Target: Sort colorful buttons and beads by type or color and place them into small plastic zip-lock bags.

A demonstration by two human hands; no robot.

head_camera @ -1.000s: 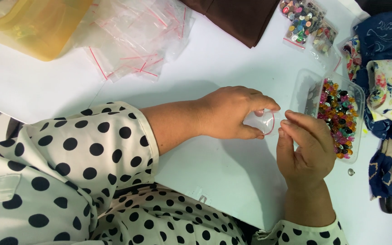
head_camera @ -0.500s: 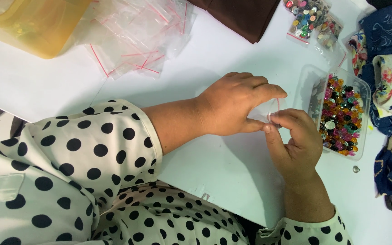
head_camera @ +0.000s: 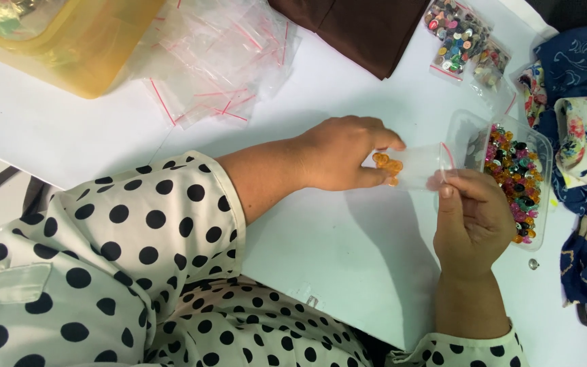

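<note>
Left hand (head_camera: 341,153) pinches orange buttons (head_camera: 388,165) at the mouth of a small clear bag (head_camera: 421,165); right hand (head_camera: 470,221) grips the bag's other end beside the button tray (head_camera: 542,197)

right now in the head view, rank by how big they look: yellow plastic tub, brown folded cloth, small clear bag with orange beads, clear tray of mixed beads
1. yellow plastic tub, partly cropped
2. brown folded cloth, also cropped, so unsure against the tub
3. clear tray of mixed beads
4. small clear bag with orange beads
</note>
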